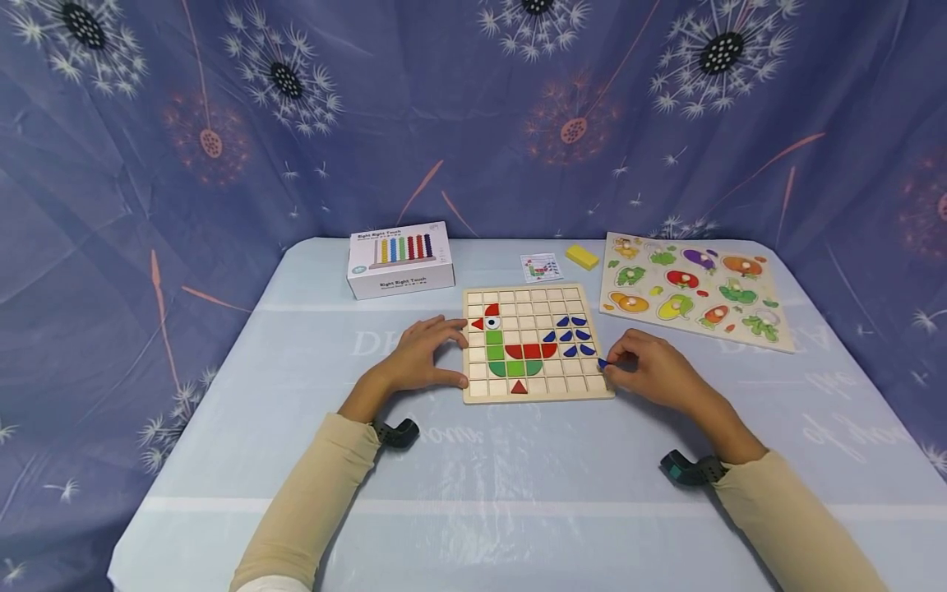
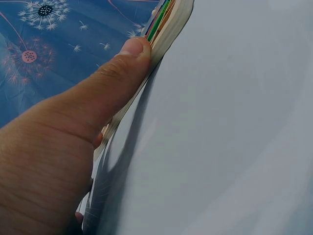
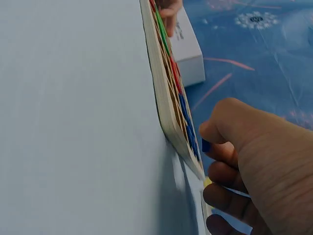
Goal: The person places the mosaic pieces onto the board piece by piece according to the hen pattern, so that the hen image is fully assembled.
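A square wooden grid board (image 1: 527,306) lies on the table, its cells partly filled with coloured tiles in the shape of a bird. Green and red tiles form the body, an eye tile (image 1: 492,323) sits at the head, and several blue leaf-shaped tiles (image 1: 565,335) fan out as a tail. My left hand (image 1: 416,359) rests against the board's left edge, thumb and fingers spread apart; the left wrist view shows the thumb extended along its side. Just off the right edge, my right hand (image 1: 654,370) pinches a small blue tile (image 3: 206,146) between thumb and index finger.
Behind the board lie a small picture card (image 1: 541,267) showing the bird and a yellow block (image 1: 582,256). A white toy box (image 1: 401,261) stands at the back left. At the back right lies a vegetable puzzle board (image 1: 662,279). A patterned curtain (image 1: 444,107) hangs behind the table.
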Demonstrator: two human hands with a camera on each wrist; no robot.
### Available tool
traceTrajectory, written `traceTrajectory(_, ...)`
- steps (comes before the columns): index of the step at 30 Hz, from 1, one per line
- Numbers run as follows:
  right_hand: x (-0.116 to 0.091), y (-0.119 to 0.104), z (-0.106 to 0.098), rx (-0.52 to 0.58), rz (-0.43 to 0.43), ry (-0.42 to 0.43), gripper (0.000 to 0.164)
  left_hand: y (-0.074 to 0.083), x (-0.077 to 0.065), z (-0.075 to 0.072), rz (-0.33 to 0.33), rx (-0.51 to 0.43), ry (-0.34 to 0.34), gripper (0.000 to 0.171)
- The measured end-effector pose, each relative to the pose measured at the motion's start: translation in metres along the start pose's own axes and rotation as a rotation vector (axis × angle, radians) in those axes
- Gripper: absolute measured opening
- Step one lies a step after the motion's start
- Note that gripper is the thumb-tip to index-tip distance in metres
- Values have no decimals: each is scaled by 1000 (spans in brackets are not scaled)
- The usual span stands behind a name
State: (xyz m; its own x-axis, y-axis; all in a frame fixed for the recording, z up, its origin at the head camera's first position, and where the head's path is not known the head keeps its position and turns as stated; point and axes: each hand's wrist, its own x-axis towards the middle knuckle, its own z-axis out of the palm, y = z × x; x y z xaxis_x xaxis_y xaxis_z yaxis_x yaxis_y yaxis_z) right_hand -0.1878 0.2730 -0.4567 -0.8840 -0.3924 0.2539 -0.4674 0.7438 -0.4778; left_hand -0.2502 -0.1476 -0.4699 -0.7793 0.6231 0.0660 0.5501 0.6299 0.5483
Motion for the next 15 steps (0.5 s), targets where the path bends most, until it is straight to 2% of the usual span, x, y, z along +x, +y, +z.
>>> traceTrajectory(7,10,-4,9,5,70,-56,13,1,1,0,10,1,1,59)
traceTrajectory(15,13,-6,13,46,57,-57,14,1,0,-1,7,2,2,59)
